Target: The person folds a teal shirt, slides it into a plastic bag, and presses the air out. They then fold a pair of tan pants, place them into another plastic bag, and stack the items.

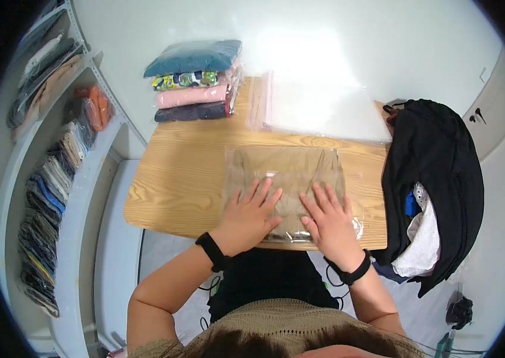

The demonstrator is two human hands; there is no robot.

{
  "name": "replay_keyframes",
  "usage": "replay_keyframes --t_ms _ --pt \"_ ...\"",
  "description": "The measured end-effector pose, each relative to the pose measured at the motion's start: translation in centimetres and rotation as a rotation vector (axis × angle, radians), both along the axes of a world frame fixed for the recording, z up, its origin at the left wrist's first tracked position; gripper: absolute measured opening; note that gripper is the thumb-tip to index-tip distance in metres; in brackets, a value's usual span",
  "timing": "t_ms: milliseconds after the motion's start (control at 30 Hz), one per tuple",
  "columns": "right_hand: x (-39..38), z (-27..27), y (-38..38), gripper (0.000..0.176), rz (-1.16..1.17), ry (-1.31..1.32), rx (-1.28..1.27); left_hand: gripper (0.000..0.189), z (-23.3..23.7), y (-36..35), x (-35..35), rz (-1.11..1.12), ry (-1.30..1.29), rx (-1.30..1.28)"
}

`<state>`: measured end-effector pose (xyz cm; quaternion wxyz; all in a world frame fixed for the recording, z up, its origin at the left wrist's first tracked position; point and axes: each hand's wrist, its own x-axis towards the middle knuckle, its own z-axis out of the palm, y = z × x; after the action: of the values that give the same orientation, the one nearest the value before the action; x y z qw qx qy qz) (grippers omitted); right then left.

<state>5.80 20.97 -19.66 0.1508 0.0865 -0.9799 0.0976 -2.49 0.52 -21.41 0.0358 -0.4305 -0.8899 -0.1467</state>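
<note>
A folded olive-beige garment in a clear plastic bag (288, 162) lies flat near the front edge of the wooden table (169, 173). My left hand (251, 218) rests palm down on the left part of the bag, fingers spread. On its right part lies my right hand (331, 224), also flat with the fingers apart. Neither hand grips anything. Both palms cover parts of the garment. Loose clear plastic sticks out past the garment on the right and along the front edge.
Bagged folded clothes (192, 77) are stacked at the back left. Clear plastic bags (324, 113) lie at the back. Dark clothing (437, 155) with a white lace piece (416, 244) hangs at the right. Shelves (94, 173) with bagged garments (43, 206) stand at the left.
</note>
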Motion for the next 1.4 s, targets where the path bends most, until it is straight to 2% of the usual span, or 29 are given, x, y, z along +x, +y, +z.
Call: replay_keyframes --t_ms 33,167,633,1000,1100,1200,1267,1300,1400 --pt "-0.1 0.0 0.2 0.044 -0.037 0.006 0.118 0.058 0.1 -0.2 0.0 0.038 0.006 -0.041" --pt "-0.5 -0.9 0.8 0.047 -0.001 -0.058 0.050 0.061 -0.7 -0.6 0.0 0.097 0.053 -0.069" --pt "-1.6 -0.9 1.1 0.046 -0.021 -0.234 -0.053 0.061 -0.4 0.0 -0.3 0.130 -0.129 -0.094" --pt "-1.8 -1.1 1.6 0.046 0.008 -0.224 -0.059 0.063 -0.9 -0.3 -0.4 0.121 -0.182 -0.116" --pt "-1.6 -0.8 1.7 0.048 0.025 -0.220 -0.061 0.063 -0.5 -0.7 -1.0 0.087 -0.117 -0.046" --pt "-1.9 -0.1 2.3 0.050 0.040 -0.270 -0.117 0.067 2.9 -1.2 -1.0 -0.017 -0.076 -0.087" --pt "-2.5 0.8 2.7 0.051 0.145 -0.314 0.012 0.069 5.7 -1.4 -1.3 -0.152 -0.079 -0.170" --pt "-2.8 1.3 2.9 0.051 0.145 -0.314 0.011 0.069 6.0 -1.1 -1.7 -0.153 -0.079 -0.170" --pt "-4.1 1.9 3.9 0.050 0.246 -0.359 0.103 0.075 5.7 0.1 -3.5 -0.269 -0.235 -0.205"
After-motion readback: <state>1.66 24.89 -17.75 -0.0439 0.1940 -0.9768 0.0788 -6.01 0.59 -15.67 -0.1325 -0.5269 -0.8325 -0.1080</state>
